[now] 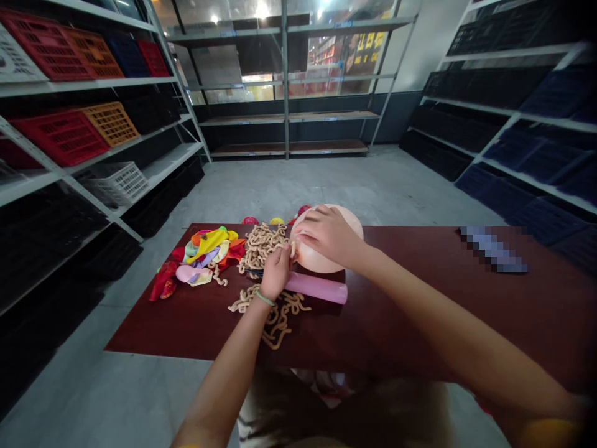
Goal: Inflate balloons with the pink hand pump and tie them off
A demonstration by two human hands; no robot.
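A blown-up, peach-coloured balloon (347,227) is at the table's far edge. My right hand (329,233) lies over its near left side, fingers curved on the rubber. At the balloon's darker neck end, my left hand (277,272) is closed in a pinch; the fingertips partly hide what is held there. A pink balloon pump (321,287) lies just right of the left hand, its left end hidden behind that hand. Tan, curly squiggle-shaped strands (263,246) are heaped beyond the left hand, and more loose strands (280,330) lie under the wrist.
Limp balloons in many colours (212,249) are piled on the left of the dark red table (396,323). A blurred-out flat object (494,250) lies at the right. Several round coloured things (250,220) show past the far edge. Crate-filled shelves (88,87) flank the room.
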